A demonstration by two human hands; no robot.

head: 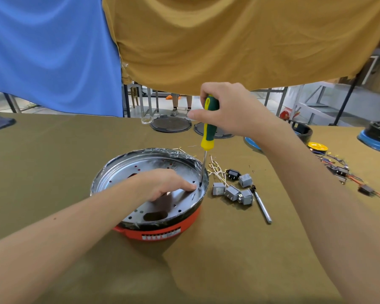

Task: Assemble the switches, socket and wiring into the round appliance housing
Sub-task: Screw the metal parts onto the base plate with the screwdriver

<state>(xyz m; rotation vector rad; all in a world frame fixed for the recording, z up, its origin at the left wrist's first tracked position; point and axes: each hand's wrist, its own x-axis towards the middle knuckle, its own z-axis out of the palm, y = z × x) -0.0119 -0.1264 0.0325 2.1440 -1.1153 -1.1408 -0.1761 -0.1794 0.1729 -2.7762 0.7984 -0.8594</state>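
The round appliance housing, red below with a silver perforated plate inside and plastic film on its rim, stands in the middle of the table. My left hand rests inside it, fingers extended toward the right rim. My right hand grips the green and yellow screwdriver upright, its tip touching the plate by the right rim, beside my left fingertips. Several grey switches and a black socket lie right of the housing with white wires.
A metal rod tool lies beside the switches. More wired parts sit at the far right. Black round lids, blue-rimmed housings and a yellow spool stand along the back. Blue and mustard cloths hang above.
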